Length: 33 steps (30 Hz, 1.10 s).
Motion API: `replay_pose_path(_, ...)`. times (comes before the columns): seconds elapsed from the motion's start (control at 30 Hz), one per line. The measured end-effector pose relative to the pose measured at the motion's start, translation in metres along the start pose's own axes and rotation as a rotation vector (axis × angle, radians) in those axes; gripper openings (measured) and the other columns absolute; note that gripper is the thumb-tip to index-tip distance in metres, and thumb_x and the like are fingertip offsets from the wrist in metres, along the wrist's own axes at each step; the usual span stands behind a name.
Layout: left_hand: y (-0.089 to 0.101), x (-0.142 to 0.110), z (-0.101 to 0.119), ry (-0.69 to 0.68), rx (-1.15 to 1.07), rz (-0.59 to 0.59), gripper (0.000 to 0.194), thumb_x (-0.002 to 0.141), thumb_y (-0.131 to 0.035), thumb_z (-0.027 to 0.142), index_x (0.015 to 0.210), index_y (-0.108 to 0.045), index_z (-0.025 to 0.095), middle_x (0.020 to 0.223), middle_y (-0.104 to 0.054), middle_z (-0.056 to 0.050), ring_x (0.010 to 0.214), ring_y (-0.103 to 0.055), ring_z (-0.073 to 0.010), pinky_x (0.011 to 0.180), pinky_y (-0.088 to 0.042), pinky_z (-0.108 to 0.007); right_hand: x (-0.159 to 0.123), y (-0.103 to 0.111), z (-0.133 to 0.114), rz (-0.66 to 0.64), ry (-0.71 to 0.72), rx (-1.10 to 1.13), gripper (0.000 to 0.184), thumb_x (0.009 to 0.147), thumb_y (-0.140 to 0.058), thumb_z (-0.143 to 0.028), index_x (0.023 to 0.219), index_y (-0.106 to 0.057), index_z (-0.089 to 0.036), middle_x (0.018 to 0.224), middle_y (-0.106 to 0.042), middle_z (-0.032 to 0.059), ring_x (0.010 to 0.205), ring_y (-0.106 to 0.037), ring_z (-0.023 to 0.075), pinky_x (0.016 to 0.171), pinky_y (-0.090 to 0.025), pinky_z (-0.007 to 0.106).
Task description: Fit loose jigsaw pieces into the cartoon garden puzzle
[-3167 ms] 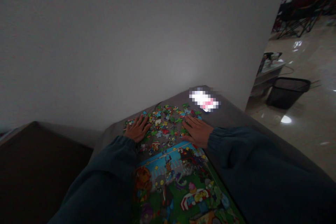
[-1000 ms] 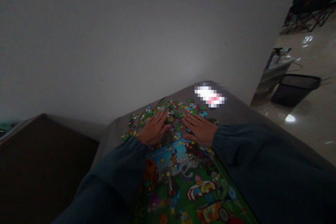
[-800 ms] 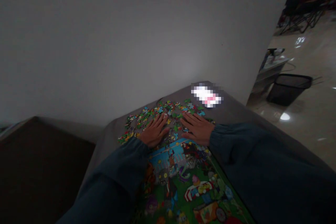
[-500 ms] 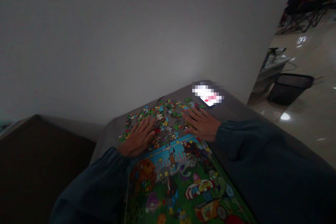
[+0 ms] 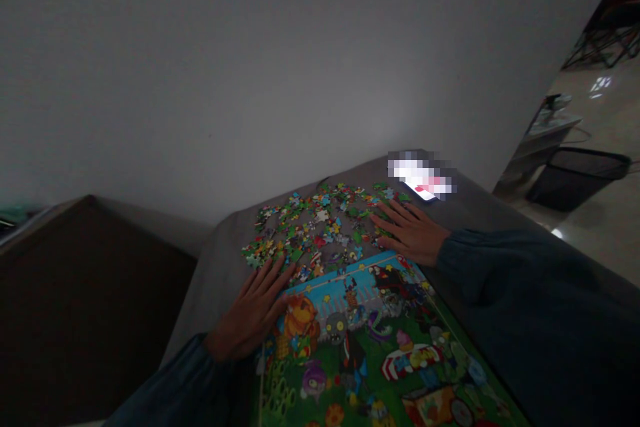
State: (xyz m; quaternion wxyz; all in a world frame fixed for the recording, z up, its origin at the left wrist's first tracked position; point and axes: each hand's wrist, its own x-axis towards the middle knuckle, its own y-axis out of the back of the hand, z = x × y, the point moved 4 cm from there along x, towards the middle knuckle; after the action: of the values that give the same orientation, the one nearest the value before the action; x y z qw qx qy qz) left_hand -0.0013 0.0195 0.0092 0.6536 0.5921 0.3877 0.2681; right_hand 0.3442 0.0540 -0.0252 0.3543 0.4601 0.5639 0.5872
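Note:
Many loose jigsaw puzzle pieces [image 5: 323, 216] are scattered over the far part of the grey table. A colourful cartoon picture board [image 5: 345, 340], with a blue top and green ground, lies on the near side of them. My left hand [image 5: 253, 307] rests with fingers stretched out at the board's upper left corner, its fingertips by the nearest pieces. At the right edge of the pieces, my right hand [image 5: 410, 232] lies flat with fingers spread, just above the board's upper right corner. Neither hand grips anything.
A phone [image 5: 423, 180] with a lit screen lies at the table's far right. The table [image 5: 200, 287] stands against a pale wall [image 5: 280, 67]. A dark box-like piece of furniture [image 5: 95, 300] is at the left. On the floor to the right stands a black waste bin [image 5: 575, 177].
My left hand has drawn back toward me and left, off the pieces to the board's corner. My right hand stays spread beside the pieces. The view has shifted slightly left.

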Motion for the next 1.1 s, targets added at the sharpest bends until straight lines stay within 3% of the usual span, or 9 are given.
replay_pose_path(0.17, 0.003, -0.008, -0.018, 0.042, 0.016, 0.099, 0.05, 0.1, -0.022, 0.045, 0.15, -0.02, 0.037, 0.159, -0.014, 0.001, 0.145, -0.016, -0.0254, 0.116, -0.022, -0.053, -0.001, -0.003, 0.001, 0.03, -0.007, -0.01, 0.061, 0.095, -0.021, -0.06, 0.148, -0.033, -0.03, 0.157, -0.02, 0.0035, 0.145, -0.015, 0.0276, 0.115, -0.019, 0.053)
replay_pose_path(0.27, 0.003, -0.005, -0.026, 0.108, 0.034, 0.171, 0.054, 0.1, -0.023, 0.046, 0.151, -0.016, 0.032, 0.159, -0.016, 0.0, 0.146, -0.012, -0.0251, 0.116, -0.021, -0.053, -0.002, -0.003, 0.001, 0.024, -0.01, 0.0, 0.062, 0.095, -0.022, -0.061, 0.147, -0.034, -0.03, 0.158, -0.02, 0.0036, 0.145, -0.013, 0.0278, 0.115, -0.019, 0.053)
replay_pose_path(0.43, -0.006, -0.004, -0.022, 0.077, 0.002, 0.059, 0.057, 0.099, -0.022, 0.049, 0.152, -0.009, 0.031, 0.159, -0.015, 0.001, 0.146, -0.014, -0.0237, 0.116, -0.022, -0.051, -0.002, -0.003, 0.002, 0.016, 0.01, 0.034, 0.065, 0.094, -0.021, -0.062, 0.147, -0.035, -0.028, 0.157, -0.021, 0.0047, 0.145, -0.013, 0.0288, 0.115, -0.021, 0.052)
replay_pose_path(0.6, -0.002, -0.006, -0.024, 0.112, -0.014, 0.095, 0.052, 0.099, -0.021, 0.049, 0.148, -0.028, 0.031, 0.158, -0.021, 0.001, 0.146, -0.016, -0.026, 0.116, -0.02, -0.056, -0.003, -0.005, 0.004, 0.053, 0.016, 0.051, 0.063, 0.094, -0.022, -0.062, 0.146, -0.038, -0.029, 0.157, -0.024, 0.0039, 0.145, -0.016, 0.0285, 0.115, -0.023, 0.051)
replay_pose_path(0.77, 0.012, 0.011, -0.033, 0.169, -0.046, 0.349, 0.047, 0.097, -0.035, 0.047, 0.135, -0.051, 0.024, 0.147, -0.045, -0.006, 0.141, -0.03, -0.0262, 0.113, -0.031, -0.05, -0.003, -0.004, 0.003, 0.063, 0.029, 0.056, 0.065, 0.094, -0.02, -0.063, 0.146, -0.039, -0.028, 0.156, -0.026, 0.0047, 0.145, -0.018, 0.0289, 0.114, -0.025, 0.051)
replay_pose_path(0.97, 0.016, 0.032, -0.036, 0.126, -0.227, 0.415, 0.032, 0.089, -0.054, 0.048, 0.109, -0.067, 0.027, 0.131, -0.059, -0.004, 0.127, -0.047, -0.0268, 0.108, -0.035, -0.049, -0.003, -0.004, 0.003, 0.046, 0.012, 0.03, 0.065, 0.094, -0.019, -0.063, 0.145, -0.039, -0.028, 0.156, -0.027, 0.0044, 0.144, -0.019, 0.0288, 0.114, -0.026, 0.05)
replay_pose_path(1.1, 0.022, 0.025, -0.044, 0.184, -0.375, 0.458, 0.032, 0.086, -0.055, 0.053, 0.088, -0.065, 0.022, 0.101, -0.069, -0.004, 0.098, -0.064, -0.0221, 0.09, -0.05, -0.038, -0.002, -0.007, 0.004, 0.057, 0.021, 0.041, 0.064, 0.094, -0.021, -0.064, 0.145, -0.039, -0.03, 0.156, -0.027, 0.0037, 0.144, -0.019, 0.0292, 0.113, -0.026, 0.051)
